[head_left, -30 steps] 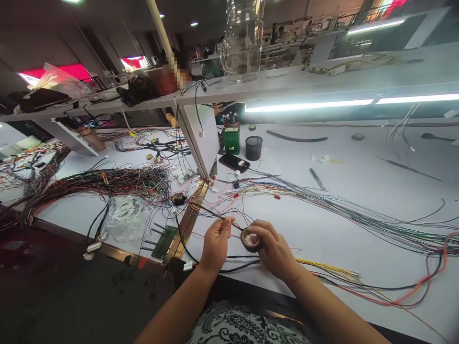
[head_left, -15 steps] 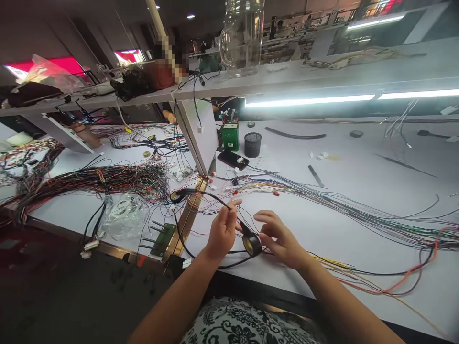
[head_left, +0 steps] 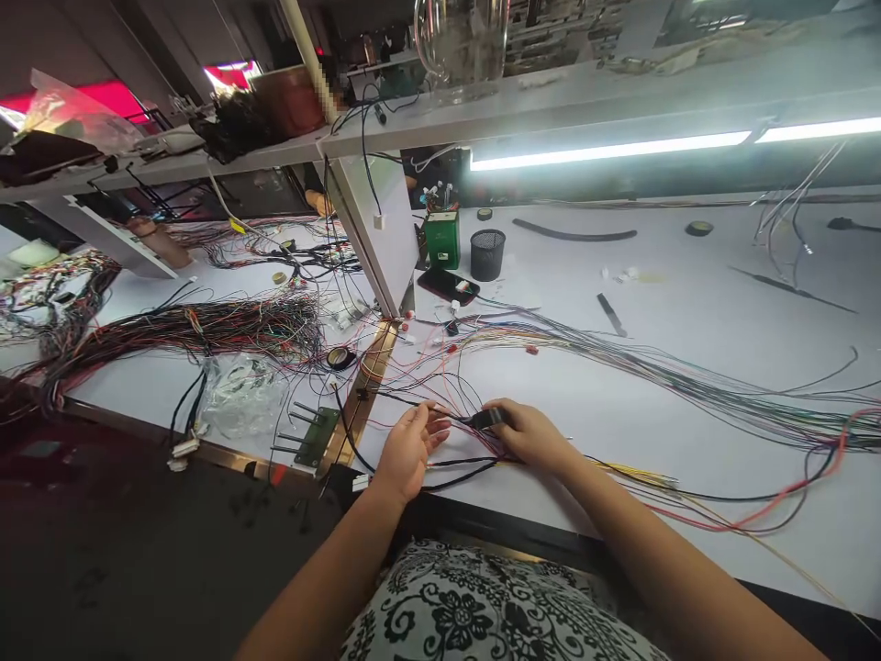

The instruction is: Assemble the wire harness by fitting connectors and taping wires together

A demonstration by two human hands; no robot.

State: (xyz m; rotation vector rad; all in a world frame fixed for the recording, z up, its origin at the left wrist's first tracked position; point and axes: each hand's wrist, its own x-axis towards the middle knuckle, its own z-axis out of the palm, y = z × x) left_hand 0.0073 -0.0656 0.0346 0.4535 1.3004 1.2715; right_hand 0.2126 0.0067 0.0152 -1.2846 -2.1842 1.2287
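Observation:
Low over the front of the white table, my right hand (head_left: 527, 431) is closed on a roll of black tape (head_left: 487, 419), whose strip meets thin wires just left of it. My left hand (head_left: 409, 450) is beside it, palm turned inward, with thumb and forefinger pinched on a dark wire (head_left: 395, 397) that runs left. Its other fingers are loosely curled. Black sleeved cables (head_left: 461, 474) pass below both hands. A bundle of thin coloured wires (head_left: 619, 363) stretches from behind the hands to the right.
Left of my hands are a green board with pins (head_left: 317, 437), a second tape roll (head_left: 339, 358), a plastic bag (head_left: 244, 404) and a thick wire bundle (head_left: 234, 326). Behind stand a black mesh cup (head_left: 487, 255), a green box (head_left: 441, 240), a phone (head_left: 448, 285) and a shelf post (head_left: 375, 239).
My right hand has moved left and closed on the tape roll, which hung between the hands before. The black strip near the second roll no longer stretches to my left hand.

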